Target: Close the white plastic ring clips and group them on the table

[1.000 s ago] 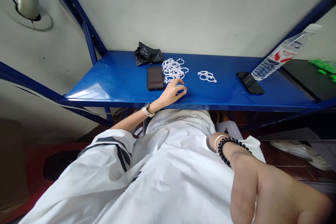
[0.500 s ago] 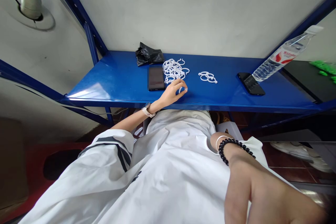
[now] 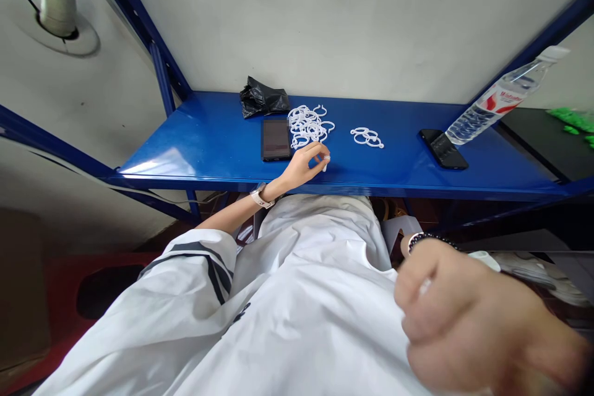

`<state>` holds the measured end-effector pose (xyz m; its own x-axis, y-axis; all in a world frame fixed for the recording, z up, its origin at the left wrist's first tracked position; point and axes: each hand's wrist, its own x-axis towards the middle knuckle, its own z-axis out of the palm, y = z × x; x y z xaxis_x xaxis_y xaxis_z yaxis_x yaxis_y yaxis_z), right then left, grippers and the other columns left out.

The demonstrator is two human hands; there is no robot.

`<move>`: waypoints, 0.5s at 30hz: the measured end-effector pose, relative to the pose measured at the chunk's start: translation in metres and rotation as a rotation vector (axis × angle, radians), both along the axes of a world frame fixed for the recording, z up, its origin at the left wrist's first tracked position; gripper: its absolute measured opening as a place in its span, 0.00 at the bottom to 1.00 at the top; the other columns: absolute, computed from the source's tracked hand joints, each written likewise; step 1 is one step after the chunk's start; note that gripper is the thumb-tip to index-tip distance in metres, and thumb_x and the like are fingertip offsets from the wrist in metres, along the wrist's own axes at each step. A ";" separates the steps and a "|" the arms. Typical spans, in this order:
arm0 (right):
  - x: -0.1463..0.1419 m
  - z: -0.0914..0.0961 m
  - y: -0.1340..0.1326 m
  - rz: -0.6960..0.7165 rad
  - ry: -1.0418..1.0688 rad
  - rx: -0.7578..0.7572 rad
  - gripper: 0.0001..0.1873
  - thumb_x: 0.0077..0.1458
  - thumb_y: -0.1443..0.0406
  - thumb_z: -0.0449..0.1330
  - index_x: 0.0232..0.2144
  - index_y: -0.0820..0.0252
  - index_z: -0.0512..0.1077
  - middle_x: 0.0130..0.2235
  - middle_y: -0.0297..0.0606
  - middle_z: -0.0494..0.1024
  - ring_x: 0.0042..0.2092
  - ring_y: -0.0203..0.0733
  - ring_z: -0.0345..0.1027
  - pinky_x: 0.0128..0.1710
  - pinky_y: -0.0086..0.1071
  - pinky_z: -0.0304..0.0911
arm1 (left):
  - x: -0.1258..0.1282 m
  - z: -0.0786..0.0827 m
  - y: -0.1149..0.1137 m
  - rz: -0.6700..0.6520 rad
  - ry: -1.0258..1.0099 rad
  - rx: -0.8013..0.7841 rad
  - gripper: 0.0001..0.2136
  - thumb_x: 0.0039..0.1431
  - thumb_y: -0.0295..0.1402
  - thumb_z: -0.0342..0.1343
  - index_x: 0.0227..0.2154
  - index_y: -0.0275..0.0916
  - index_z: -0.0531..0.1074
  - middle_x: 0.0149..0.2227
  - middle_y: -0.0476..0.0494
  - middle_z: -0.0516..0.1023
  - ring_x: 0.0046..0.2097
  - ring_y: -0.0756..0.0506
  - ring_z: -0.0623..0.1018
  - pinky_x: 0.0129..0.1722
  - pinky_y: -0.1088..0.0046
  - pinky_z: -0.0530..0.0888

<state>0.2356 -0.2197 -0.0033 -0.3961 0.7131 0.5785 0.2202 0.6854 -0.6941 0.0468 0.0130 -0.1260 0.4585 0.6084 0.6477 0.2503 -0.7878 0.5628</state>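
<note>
My left hand [image 3: 304, 165] rests on the front part of the blue shelf [image 3: 208, 142], fingers pinched on a white plastic ring [image 3: 324, 163]. Just behind it lies a heap of several white rings [image 3: 307, 125]. A smaller group of white rings [image 3: 366, 136] lies apart to the right. My right hand [image 3: 473, 328] is close to the camera at the lower right, blurred, fingers curled into a loose fist. A pale sliver shows between its fingers; I cannot make out what it is. A black bead bracelet [image 3: 420, 237] sits on that wrist.
A dark phone [image 3: 275, 139] lies left of the ring heap, with a crumpled black bag [image 3: 262, 101] behind it. A second phone [image 3: 442, 148] and a leaning water bottle [image 3: 501, 99] are at the shelf's right. Blue uprights [image 3: 162, 74] frame the shelf.
My left hand has lifted and closed its fingers on one white ring. My right hand has risen and turned, now a blurred fist nearer the camera.
</note>
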 end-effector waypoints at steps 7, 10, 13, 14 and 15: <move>0.002 -0.032 0.151 0.051 -0.098 0.164 0.10 0.64 0.61 0.54 0.35 0.50 0.77 0.26 0.31 0.76 0.26 0.35 0.69 0.30 0.31 0.67 | -0.002 0.000 0.000 -0.013 -0.026 0.049 0.12 0.69 0.41 0.51 0.35 0.37 0.72 0.37 0.41 0.77 0.36 0.48 0.75 0.36 0.71 0.74; 0.007 -0.068 0.200 -0.073 -0.110 0.166 0.06 0.62 0.62 0.56 0.36 0.56 0.72 0.31 0.33 0.77 0.31 0.37 0.70 0.33 0.31 0.67 | -0.002 -0.002 0.002 -0.023 -0.032 0.029 0.14 0.68 0.43 0.51 0.35 0.37 0.72 0.36 0.41 0.76 0.36 0.48 0.75 0.35 0.72 0.73; 0.011 -0.103 0.222 -0.081 -0.176 0.073 0.04 0.61 0.62 0.57 0.36 0.56 0.69 0.30 0.32 0.75 0.29 0.37 0.68 0.30 0.30 0.65 | -0.001 -0.002 0.003 -0.029 -0.037 0.008 0.13 0.68 0.42 0.52 0.35 0.38 0.72 0.37 0.41 0.77 0.38 0.48 0.76 0.35 0.73 0.73; 0.012 -0.111 0.225 -0.067 -0.207 0.045 0.05 0.61 0.61 0.57 0.36 0.56 0.68 0.30 0.32 0.74 0.28 0.37 0.67 0.29 0.30 0.64 | -0.001 -0.003 0.003 -0.031 -0.041 0.007 0.13 0.68 0.42 0.53 0.34 0.37 0.72 0.38 0.40 0.77 0.38 0.48 0.76 0.34 0.73 0.73; 0.013 -0.117 0.226 -0.055 -0.241 0.024 0.05 0.61 0.61 0.57 0.36 0.56 0.68 0.29 0.32 0.74 0.28 0.37 0.67 0.29 0.30 0.64 | -0.001 -0.003 0.003 -0.031 -0.047 0.008 0.13 0.68 0.42 0.53 0.34 0.37 0.72 0.38 0.40 0.78 0.38 0.48 0.76 0.34 0.73 0.73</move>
